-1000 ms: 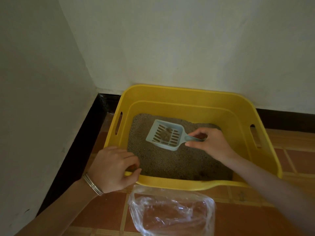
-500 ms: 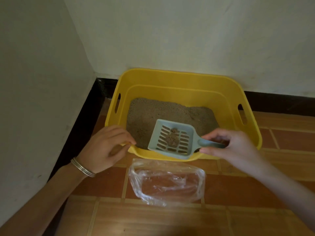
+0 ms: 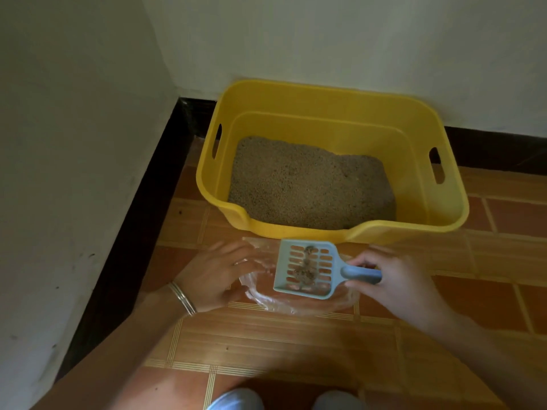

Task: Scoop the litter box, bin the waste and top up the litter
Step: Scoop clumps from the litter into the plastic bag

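Pale blue scoop (image 3: 296, 266) carrying brown clumps (image 3: 305, 273) hangs over a clear plastic bag (image 3: 296, 306) on the tiled floor (image 3: 266, 344). My right hand (image 3: 393, 279) has its grip closed on the handle. My left hand (image 3: 216, 276), fingers extended, touches the bag's edge. The yellow litter box (image 3: 325, 119) sits just beyond.

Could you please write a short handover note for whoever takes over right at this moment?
Left hand: on the left edge of the clear bag; a pinch is not clear.
Right hand: grips the handle of the scoop, which holds clumps over the bag.
Litter box: just beyond the bag, litter inside.
Done: one scoopful lifted out.
To do: tip it into the bag, check for more, bin the bag, top up.
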Tool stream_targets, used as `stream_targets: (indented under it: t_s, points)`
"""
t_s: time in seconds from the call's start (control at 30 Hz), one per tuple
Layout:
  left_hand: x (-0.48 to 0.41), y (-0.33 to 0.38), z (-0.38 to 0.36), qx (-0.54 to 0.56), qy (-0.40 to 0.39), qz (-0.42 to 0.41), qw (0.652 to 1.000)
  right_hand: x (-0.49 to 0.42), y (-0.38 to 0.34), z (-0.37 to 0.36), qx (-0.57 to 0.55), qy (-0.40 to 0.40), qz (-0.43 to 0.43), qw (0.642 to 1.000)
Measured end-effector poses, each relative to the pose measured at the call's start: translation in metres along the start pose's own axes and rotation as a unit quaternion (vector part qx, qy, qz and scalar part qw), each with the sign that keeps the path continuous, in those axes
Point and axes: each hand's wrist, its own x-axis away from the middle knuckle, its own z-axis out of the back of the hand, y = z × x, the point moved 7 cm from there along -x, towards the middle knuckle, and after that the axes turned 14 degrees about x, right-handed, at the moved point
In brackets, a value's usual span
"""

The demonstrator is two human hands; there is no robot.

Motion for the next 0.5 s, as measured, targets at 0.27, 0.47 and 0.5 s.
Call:
stream_targets:
  t_s: [0.27, 0.47, 0.5]
  points:
    - [-0.002, -0.012, -0.021, -0.001, -0.043, 0.016, 0.999, -0.008, -0.018, -0.020, 0.180, 0.096, 0.110, 0.973]
    - [-0.004, -0.013, -0.020, 0.008, -0.030, 0.023, 0.999, -0.002, -0.028, -0.018, 0.226, 0.155, 0.202, 0.940]
    - [-0.004, -0.013, -0.020, 0.012, -0.029, 0.021, 0.999, -0.002, -0.027, -0.019, 0.229, 0.154, 0.207, 0.939]
